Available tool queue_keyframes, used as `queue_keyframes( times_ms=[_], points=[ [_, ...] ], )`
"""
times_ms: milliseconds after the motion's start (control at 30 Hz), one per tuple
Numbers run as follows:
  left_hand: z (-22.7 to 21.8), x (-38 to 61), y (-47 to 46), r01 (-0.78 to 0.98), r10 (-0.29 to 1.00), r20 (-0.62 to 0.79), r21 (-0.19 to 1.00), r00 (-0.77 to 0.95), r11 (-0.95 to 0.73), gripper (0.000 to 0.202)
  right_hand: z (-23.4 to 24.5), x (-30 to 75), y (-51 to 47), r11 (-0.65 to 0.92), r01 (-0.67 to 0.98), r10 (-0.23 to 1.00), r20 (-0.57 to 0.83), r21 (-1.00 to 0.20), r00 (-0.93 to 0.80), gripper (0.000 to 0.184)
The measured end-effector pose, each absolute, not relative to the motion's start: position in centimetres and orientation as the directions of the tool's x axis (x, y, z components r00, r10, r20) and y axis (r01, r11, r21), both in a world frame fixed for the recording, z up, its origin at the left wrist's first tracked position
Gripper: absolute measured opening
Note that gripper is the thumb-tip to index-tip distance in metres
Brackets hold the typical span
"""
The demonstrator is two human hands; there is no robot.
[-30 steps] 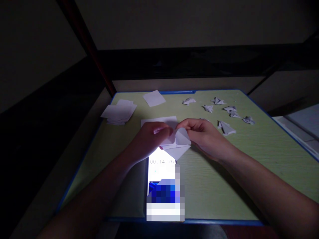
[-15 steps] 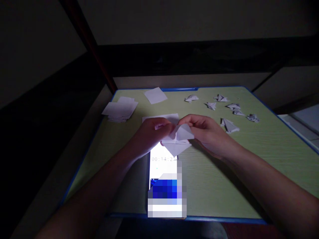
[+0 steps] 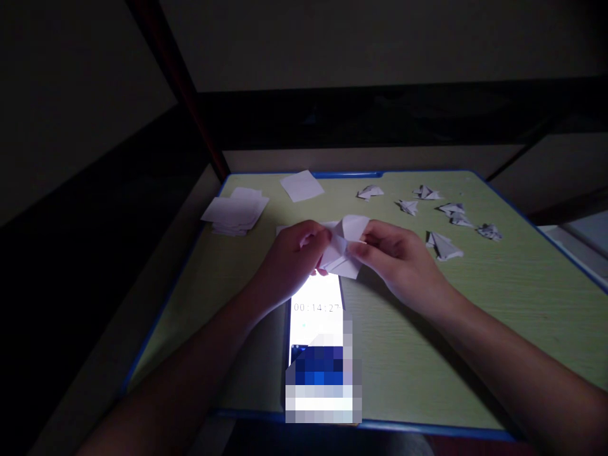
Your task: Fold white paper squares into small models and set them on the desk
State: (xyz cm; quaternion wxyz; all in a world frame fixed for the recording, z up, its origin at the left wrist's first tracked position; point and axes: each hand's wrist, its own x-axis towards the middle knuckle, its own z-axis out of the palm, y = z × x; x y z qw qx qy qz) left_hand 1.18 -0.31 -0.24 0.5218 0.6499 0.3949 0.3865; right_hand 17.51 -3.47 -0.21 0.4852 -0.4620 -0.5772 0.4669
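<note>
A partly folded white paper piece (image 3: 346, 248) is held over the middle of the green table (image 3: 498, 304). My left hand (image 3: 294, 253) pinches its left side with fingers closed. My right hand (image 3: 396, 256) pinches its right side, thumb on top of a flap. Both hands hover just above a lit phone (image 3: 317, 329) that lies flat near the table's front edge and shows a timer. A flat white sheet (image 3: 285, 229) lies under and behind my left hand, mostly hidden.
A stack of white paper squares (image 3: 235, 212) sits at the back left, with a single square (image 3: 302, 185) beside it. Several small folded paper figures (image 3: 444, 246) are scattered across the back right. The table has a blue rim (image 3: 418, 429). The surroundings are dark.
The paper's lower triangular point has been folded up, so the piece is now more compact. Both hands have drawn closer together on it. The timer has advanced.
</note>
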Motion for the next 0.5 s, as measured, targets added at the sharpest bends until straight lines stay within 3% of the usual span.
queue_keyframes(
  times_ms=[133,267,400,500],
  points=[
    [-0.24,1.34,-0.88,0.157,0.887,0.179,0.951,0.426,-0.268,0.014,-0.32,17.68,-3.55,0.166,0.196,0.985,0.171,-0.967,0.010,0.010],
    [-0.69,1.39,-1.23,0.255,0.889,0.193,0.913,0.414,-0.318,0.043,-0.10,17.70,-3.78,0.204,0.294,0.971,0.232,-0.934,0.064,0.013],
    [-0.61,1.37,-0.97,0.307,0.926,0.203,0.902,0.318,-0.303,0.018,-0.05,17.64,-3.90,0.183,0.291,0.974,0.214,-0.939,0.076,0.017],
    [-0.19,1.37,-0.78,0.305,0.942,0.183,0.914,0.281,-0.268,0.014,-0.12,17.62,-3.90,0.117,0.240,0.987,0.140,-0.964,0.080,0.021]
  ],
)
